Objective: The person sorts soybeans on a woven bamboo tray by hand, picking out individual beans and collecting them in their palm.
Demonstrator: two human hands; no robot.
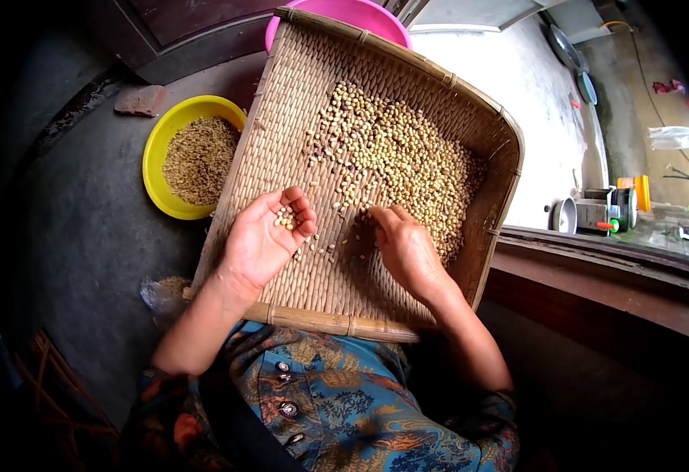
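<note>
A woven bamboo winnowing basket rests tilted across my lap. Pale yellow beans, with some darker ones among them, are spread over its middle and right side. My left hand is cupped palm up above the basket's left part, its fingers curled around a few beans. Palm down, my right hand is at the lower edge of the pile. Its thumb and fingertips are drawn together in a pinch among scattered beans; whatever is between them is hidden.
To the left, a yellow bowl of small tan pieces stands on the floor near a brick. A pink basin sits behind the basket. A wooden sill runs along the right, with pots and containers beyond it.
</note>
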